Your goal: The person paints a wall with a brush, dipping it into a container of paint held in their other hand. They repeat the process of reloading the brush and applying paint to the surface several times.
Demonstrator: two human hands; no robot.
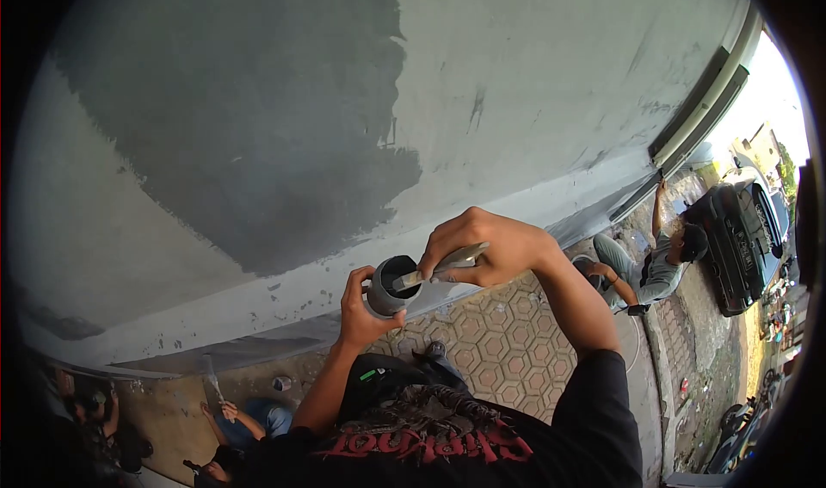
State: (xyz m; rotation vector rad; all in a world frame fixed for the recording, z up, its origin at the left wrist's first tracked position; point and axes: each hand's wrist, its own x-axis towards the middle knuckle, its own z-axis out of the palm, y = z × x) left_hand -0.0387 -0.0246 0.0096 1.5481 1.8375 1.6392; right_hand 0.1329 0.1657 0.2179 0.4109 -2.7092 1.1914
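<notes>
My left hand is wrapped round a grey cup with dark grey paint inside. Above its rim, my right hand grips the handle of a paintbrush; the brush's metal band shows at the cup's mouth and its bristles are down inside, hidden. Both hands are close to the wall, where a large patch of darker grey paint has ragged edges.
A crouching person is at the right by the wall, near a dark car. More people are at the lower left, one with a brush. Hexagonal paving lies below; a pipe runs along the wall at the upper right.
</notes>
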